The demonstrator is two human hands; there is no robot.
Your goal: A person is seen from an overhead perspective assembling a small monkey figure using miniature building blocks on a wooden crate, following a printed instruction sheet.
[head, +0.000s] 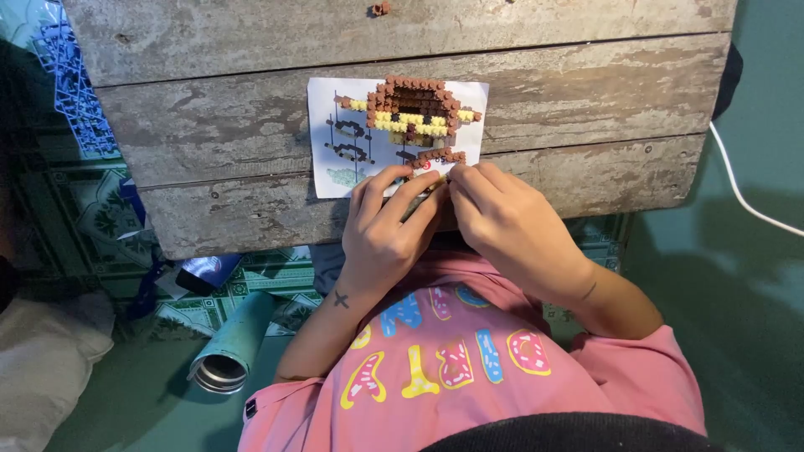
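A small model (416,110) made of tiny building bricks sits on a white instruction sheet (335,134) laid on a weathered grey plank bench (209,125). The model is mostly brown, with a rounded brown outline on top, a band of pale yellow bricks across its middle and short yellow and brown pieces sticking out at either side. A short arched strip of brown bricks (437,156) lies just below it, at the sheet's lower edge, right at the fingertips of both hands. The left hand (387,230) rests on the bench edge with its fingers curled and pinched together over the sheet's lower part; the right hand (501,222) meets it from the other side, fingers bent and pinched at the same spot. What small piece they pinch between them is hidden by the fingers. The sheet shows small printed drawings along its left half. A rolled green mat (230,347) lies on the floor below the bench.
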